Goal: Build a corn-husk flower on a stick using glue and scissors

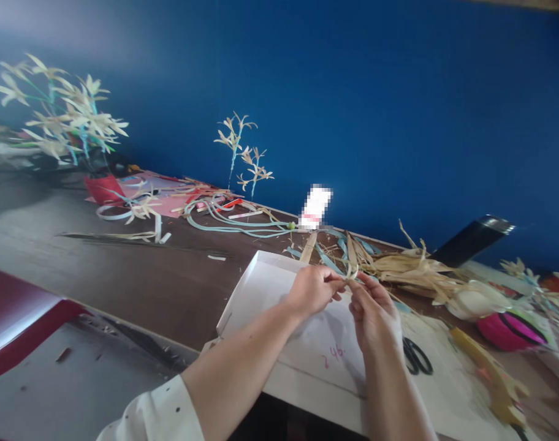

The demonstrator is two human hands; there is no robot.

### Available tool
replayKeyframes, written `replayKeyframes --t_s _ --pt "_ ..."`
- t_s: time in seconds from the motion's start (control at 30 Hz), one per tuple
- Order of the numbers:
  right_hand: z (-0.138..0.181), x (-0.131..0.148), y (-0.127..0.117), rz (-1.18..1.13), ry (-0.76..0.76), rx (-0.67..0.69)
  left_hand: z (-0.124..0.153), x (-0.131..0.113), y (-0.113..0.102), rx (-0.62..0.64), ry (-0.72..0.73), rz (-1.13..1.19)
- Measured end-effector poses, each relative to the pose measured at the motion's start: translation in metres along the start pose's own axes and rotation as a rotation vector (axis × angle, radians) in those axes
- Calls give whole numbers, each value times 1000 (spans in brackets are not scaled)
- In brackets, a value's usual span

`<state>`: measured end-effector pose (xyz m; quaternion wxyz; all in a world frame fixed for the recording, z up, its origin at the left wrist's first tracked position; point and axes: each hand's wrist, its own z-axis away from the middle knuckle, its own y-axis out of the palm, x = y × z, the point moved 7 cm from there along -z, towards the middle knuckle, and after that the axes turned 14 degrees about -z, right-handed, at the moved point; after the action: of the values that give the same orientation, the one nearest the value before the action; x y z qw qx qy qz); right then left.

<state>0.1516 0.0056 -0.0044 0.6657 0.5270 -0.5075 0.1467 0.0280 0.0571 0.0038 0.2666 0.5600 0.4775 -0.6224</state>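
Observation:
My left hand (312, 289) and my right hand (374, 312) meet above a white sheet of card (270, 288) on the brown table. Both pinch a small pale straw-coloured strip of dried leaf (352, 271) between their fingertips, the fingers closed round it. A heap of dried husk strips (412, 269) lies just behind the hands. Black-handled scissors (416, 356) rest on the card right of my right wrist.
Light blue ribbons (233, 223) and pink paper (164, 199) lie at the back left, with husk flowers on stems (245, 156) and a bigger bunch (63, 119) by a red pot. A black cylinder (472, 240) leans at the back right near a pink object (509, 331). A blue wall stands behind.

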Motion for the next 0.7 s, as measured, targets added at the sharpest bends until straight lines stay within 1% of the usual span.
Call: replayKeyframes --t_s 0.17,0.33,0.57,0.7 --pt "-1 -2 -2 27 -9 15 0 3 0 -8 -25 -9" --pt "-1 -1 -3 91 -23 2 0 5 0 -23 -33 -44" --pt "4 2 1 178 -42 -18 -1 9 -2 -52 -67 -74" --pt "8 4 3 184 -45 -40 1 6 -5 -63 -62 -106"
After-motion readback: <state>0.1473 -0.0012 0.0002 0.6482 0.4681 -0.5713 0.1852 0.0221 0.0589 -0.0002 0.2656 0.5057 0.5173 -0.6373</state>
